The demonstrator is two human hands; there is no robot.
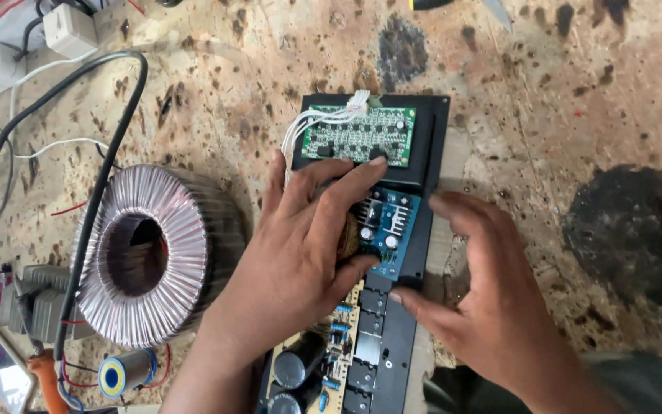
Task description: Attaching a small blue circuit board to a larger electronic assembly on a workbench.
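Note:
A long black metal panel (432,146) lies on the workbench, carrying a green circuit board (362,135) with white wires (312,119) at its far end, a blue circuit board (394,230) in the middle, and a tan board with black capacitors (297,366) near me. My left hand (300,253) rests over the panel's left side, fingers spread across the blue board and touching the green board's edge. My right hand (484,299) grips the panel's right edge, thumb pressing on the black strip beside the blue board.
A large copper-wound toroidal transformer (147,257) sits left of the panel, with a black cable (93,192) draped over it. A solder spool (120,374) and an orange-handled tool (49,379) lie at lower left. White power plugs (67,31) are at top left. The bench is stained wood.

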